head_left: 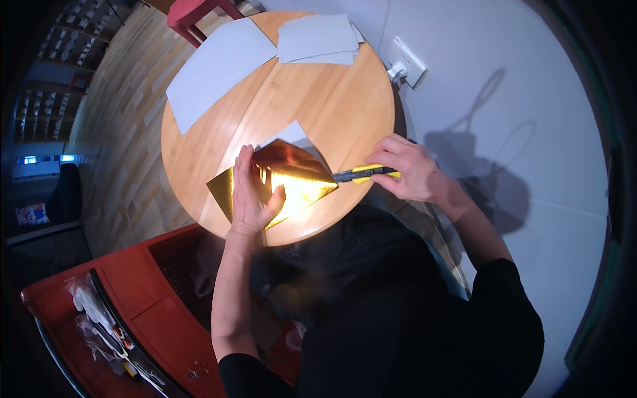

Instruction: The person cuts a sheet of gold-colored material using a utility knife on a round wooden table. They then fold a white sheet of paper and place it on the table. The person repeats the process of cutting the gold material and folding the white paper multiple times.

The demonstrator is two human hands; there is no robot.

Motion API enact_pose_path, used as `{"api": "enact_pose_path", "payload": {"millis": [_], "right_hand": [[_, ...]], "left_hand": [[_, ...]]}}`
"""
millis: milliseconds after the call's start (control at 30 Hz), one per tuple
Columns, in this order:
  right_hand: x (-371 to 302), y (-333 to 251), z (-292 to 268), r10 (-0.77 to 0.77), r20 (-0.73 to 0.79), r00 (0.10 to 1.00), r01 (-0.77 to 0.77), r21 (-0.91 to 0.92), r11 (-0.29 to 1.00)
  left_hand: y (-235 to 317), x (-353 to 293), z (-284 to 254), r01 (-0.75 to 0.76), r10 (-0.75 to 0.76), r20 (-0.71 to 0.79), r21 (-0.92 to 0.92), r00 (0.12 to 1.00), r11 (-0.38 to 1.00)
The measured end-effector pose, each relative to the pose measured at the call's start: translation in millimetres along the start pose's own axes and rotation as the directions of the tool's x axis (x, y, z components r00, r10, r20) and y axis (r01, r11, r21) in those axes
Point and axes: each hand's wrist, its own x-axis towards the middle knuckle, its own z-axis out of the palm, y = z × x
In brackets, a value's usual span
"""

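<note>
A shiny gold foil sheet (307, 192) lies near the front edge of the round wooden table (342, 113), partly folded over, with glare across it. Under its far side a white paper corner (292, 133) sticks out. My left hand (251, 199) rests on the foil, fingers stretched out and thumb apart. From the right, my right hand (415, 171) grips a yellow and black utility knife (361, 174). The knife's tip end is at the right corner of the gold sheet; whether its blade is out or inside the fold, I cannot tell.
A large white sheet (219, 69) and a stack of smaller white papers (317, 38) lie at the table's far side. A wall socket with a plug (401, 69) is close by on the right. A red cabinet (152, 318) stands at lower left, a red stool (196, 14) behind.
</note>
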Motion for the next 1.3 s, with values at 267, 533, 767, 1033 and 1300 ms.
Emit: {"api": "enact_pose_path", "payload": {"millis": [267,533,767,1033,1300], "right_hand": [[-28,19,-21,0.053,0.079,0.995,-0.056,0.03,0.998],[-27,28,-32,0.113,0.141,0.984,-0.106,-0.053,0.993],[-25,27,-32,0.044,0.141,0.989,-0.037,-0.055,0.998],[-34,32,-23,0.071,0.128,0.989,-0.056,-0.119,0.991],[-35,35,-20,0.036,0.099,0.994,-0.024,-0.119,0.993]], "left_hand": [[36,3,29,-0.069,0.055,0.098,0.152,0.994,0.986],[57,15,35,-0.385,0.335,0.233,0.223,0.913,0.895],[51,17,40,-0.539,0.454,0.471,0.056,0.757,0.841],[76,17,50,-0.486,0.394,0.467,0.089,0.791,0.87],[78,21,52,-0.463,0.376,0.467,0.084,0.8,0.882]]}}
